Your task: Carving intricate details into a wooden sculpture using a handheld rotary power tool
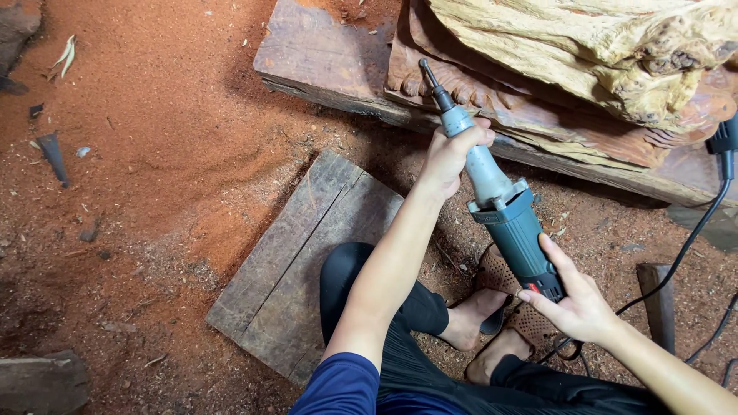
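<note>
Nearest, a blue sleeve [346, 386] and black trousers [430, 361], with bare feet in brown perforated sandals [509, 303] on the sawdust-strewn ground. Right hand [578, 303] cupped round the rear of a teal die grinder [501, 201], fingers curled against the dark back end beside a red switch, thumb lying along the body; black power cord [692, 242] trailing off to the right from there. Left hand [453, 154] wrapped tight round the grinder's grey metal neck, fingers together and clamped on it. Grinder held tilted, up off the ground, nose pointing up and left, its burr tip [425, 69] just at the edge of the carved reddish wood [538, 107], contact impossible to tell. Left of the knees, a flat weathered board [300, 253] lying on the dirt. Beyond, a thick dark plank [323, 54] under the carving, and on top a pale, knotty root-like block [584, 46]. Far left, red sawdust [154, 115] spread wide, with a small dark pointed scrap [54, 154] and a few dry leaves [65, 52].
</note>
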